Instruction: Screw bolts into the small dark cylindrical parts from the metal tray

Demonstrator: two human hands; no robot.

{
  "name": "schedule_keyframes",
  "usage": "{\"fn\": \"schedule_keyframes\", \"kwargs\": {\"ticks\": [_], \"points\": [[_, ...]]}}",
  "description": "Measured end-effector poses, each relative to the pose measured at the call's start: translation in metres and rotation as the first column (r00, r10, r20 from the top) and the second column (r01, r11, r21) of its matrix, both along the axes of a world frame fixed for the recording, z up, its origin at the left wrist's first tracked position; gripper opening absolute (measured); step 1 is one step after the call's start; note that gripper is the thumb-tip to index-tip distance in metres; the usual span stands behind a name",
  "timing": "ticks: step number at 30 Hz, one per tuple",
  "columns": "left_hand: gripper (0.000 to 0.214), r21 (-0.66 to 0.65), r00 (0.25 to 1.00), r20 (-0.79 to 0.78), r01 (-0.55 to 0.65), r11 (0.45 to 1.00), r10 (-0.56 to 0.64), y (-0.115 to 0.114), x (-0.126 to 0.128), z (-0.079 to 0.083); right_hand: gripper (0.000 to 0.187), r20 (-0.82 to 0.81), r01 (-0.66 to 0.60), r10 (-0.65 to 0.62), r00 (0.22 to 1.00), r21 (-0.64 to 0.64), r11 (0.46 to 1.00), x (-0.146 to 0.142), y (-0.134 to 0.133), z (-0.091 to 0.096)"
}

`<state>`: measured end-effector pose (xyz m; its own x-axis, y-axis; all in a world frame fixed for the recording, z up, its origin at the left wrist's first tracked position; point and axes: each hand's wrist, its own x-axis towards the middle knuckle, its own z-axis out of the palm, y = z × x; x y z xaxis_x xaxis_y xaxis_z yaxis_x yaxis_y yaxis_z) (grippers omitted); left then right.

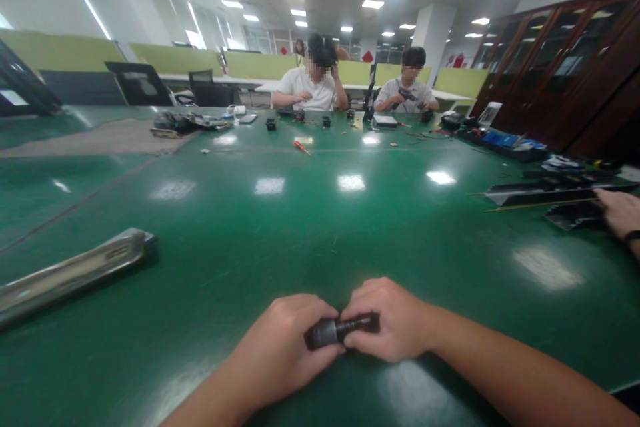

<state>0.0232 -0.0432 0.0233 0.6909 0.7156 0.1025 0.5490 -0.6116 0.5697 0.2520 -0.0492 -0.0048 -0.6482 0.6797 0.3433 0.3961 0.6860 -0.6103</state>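
So a black cylindrical piece (327, 332) is being held between both hands, right above the near part of the green worktop (250, 247); whether the worktop is being touched by it can't be told from here. Its wider left end is being gripped by the fingers of the left hand (287, 333), with the thumb being kept along the near side. The narrower right part is being pinched by the fingers of the right hand (393, 320), and some of it is being covered by them. Both sets of fingertips are being held nearly together around the middle.

Looks-wise, a greyish band is being shown on the fat section, then some ribbing on the thinner dark stretch; finer detail is being lost to blur. The long axis is being held roughly sideways, close to level, with the narrow end being pointed right and tipped slightly toward the far side.
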Motion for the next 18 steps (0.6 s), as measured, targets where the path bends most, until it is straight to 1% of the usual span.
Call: {"fn": "schedule_keyframes", "kwargs": {"ticks": [5,10,18], "points": [[0.018,-0.015,1.0,-0.003,-0.02,1.0,0.02,-0.0008,0.0013,0.0015,0.022,-0.001,-0.015,0.015,1.0,0.019,1.0,0.0001,0.0006,0.0016],[0.017,-0.03,1.0,-0.021,-0.02,0.999,0.02,-0.0004,0.0014,0.0013,0.022,0.028,-0.026,0.024,0.999,0.051,0.998,0.0009,0.0013,0.0009],[0.018,-0.029,0.998,-0.033,-0.048,0.998,0.047,-0.0006,-0.0004,0.0014,0.023,0.015,-0.02,0.019,1.0,0.077,0.997,0.0017,0.002,0.0021]]}}
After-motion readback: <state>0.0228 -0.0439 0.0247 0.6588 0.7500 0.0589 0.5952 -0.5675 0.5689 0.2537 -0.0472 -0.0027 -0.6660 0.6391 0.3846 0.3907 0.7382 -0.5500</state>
